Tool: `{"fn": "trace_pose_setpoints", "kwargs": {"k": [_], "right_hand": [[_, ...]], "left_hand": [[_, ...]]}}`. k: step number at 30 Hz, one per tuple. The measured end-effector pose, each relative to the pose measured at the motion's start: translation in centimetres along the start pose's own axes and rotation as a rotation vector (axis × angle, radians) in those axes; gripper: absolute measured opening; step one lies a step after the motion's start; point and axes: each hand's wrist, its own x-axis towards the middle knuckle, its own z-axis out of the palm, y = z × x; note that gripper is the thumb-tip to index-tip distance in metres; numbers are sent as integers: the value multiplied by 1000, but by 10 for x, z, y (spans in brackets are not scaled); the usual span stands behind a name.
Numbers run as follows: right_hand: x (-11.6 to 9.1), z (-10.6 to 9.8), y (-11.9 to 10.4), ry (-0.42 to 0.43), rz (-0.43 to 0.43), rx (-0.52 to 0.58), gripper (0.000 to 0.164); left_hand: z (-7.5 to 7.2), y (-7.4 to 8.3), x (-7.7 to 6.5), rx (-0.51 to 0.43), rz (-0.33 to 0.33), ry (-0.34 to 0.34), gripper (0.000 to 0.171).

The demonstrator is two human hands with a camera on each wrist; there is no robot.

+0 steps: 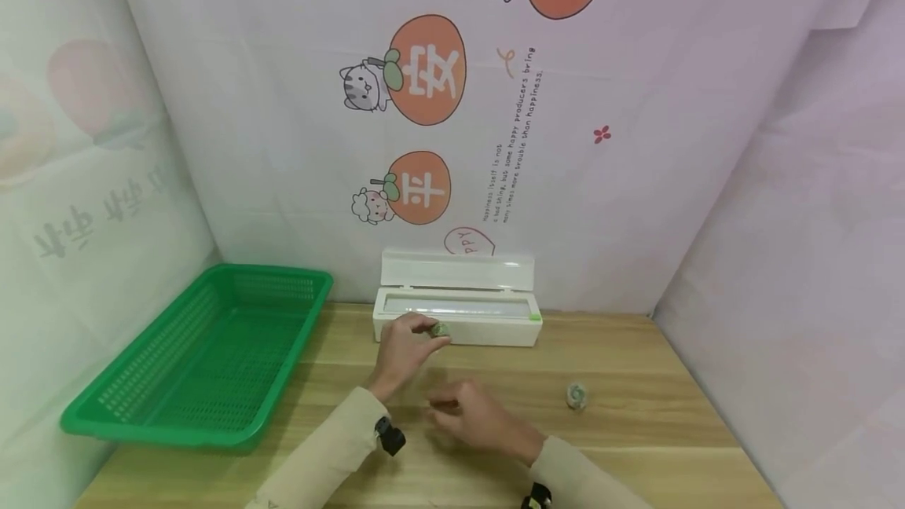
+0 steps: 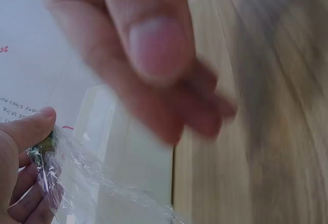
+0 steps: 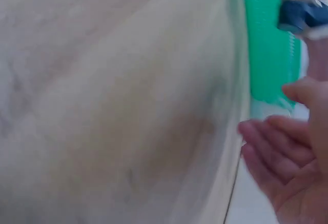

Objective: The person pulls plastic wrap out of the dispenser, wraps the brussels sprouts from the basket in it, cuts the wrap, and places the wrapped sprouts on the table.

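My left hand (image 1: pixel 404 352) pinches a small round green lump (image 1: pixel 440 329) between thumb and fingers, in front of the white dispenser box. Clear cling film (image 2: pixel 95 170) covers the lump and trails away from it in the left wrist view. Nearer to me is my right hand (image 1: pixel 475 419), its fingers loosely bent and blurred; in the right wrist view its thumb and fingers (image 3: pixel 274 147) stand apart with nothing visible between them. A second pale green round lump (image 1: pixel 576 396) lies on the table to the right of it.
A long white cling film dispenser (image 1: pixel 459 333) stands against the back wall, lid raised, with a green slider (image 1: pixel 534 317) at its right end. On the left is a green plastic basket (image 1: pixel 265 415). The wooden table (image 1: pixel 636 446) has cloth-covered walls (image 1: pixel 636 203) around it.
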Motion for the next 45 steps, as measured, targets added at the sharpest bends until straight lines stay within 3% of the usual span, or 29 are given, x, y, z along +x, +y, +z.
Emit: {"fn": "trace_pose_setpoints", "kwargs": {"k": [2, 8, 11, 14, 18, 22, 24, 28, 31, 34, 40, 42, 45], "right_hand": [[0, -11, 3, 27, 96, 70, 25], [14, -36, 7, 277, 329, 236, 40], [22, -39, 4, 307, 370, 308, 42], [27, -38, 1, 332, 409, 327, 39], [31, -37, 1, 371, 458, 339, 32], [33, -38, 4, 362, 461, 365, 30], [32, -38, 7, 344, 456, 371, 29], [29, -40, 13, 312, 461, 360, 27], [27, -40, 17, 297, 470, 356, 26], [25, -40, 18, 284, 473, 387, 27], [22, -42, 23, 201, 421, 365, 36], [20, -45, 27, 160, 392, 345, 36], [18, -50, 32, 101, 346, 330, 34]], "left_hand": [[-2, 0, 1, 80, 104, 19, 29], [-1, 2, -3, 310, 389, 11, 30], [3, 3, -7, 405, 461, 41, 34], [6, 4, -10, 469, 485, 77, 38], [10, 6, -12, 479, 480, 105, 39], [11, 8, -13, 431, 448, 82, 36], [10, 7, -14, 377, 407, 33, 33], [4, 6, -12, 188, 230, -161, 29], [-1, 5, -11, 83, 120, -268, 31], [-3, 3, -11, 62, 135, -304, 30], [-4, 0, -11, 107, 292, -354, 28], [-7, -1, -11, 94, 260, -396, 33], [-13, -4, -10, 36, 112, -484, 40]]}}
